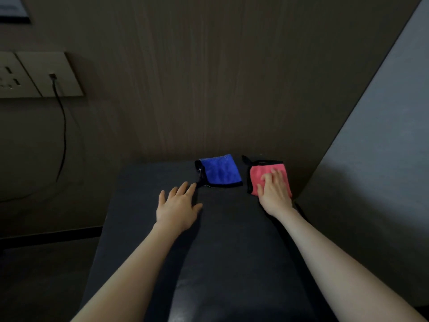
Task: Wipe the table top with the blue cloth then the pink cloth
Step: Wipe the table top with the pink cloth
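Observation:
A folded blue cloth (pixel 220 170) with a black border lies at the far end of the dark table top (pixel 222 240). Right of it lies a pink cloth (pixel 257 176) with black trim and a black loop. My right hand (pixel 275 191) rests flat on the pink cloth, fingers spread, covering its near right part. My left hand (pixel 178 205) lies flat on the table with fingers apart, its fingertips just short of the blue cloth's near left corner, holding nothing.
A wood-panelled wall (pixel 209 77) rises directly behind the table. A grey wall (pixel 383 147) closes in on the right. A socket plate (pixel 39 74) with a black cable (pixel 62 135) hangs on the left wall. The table's left edge drops to a dark floor.

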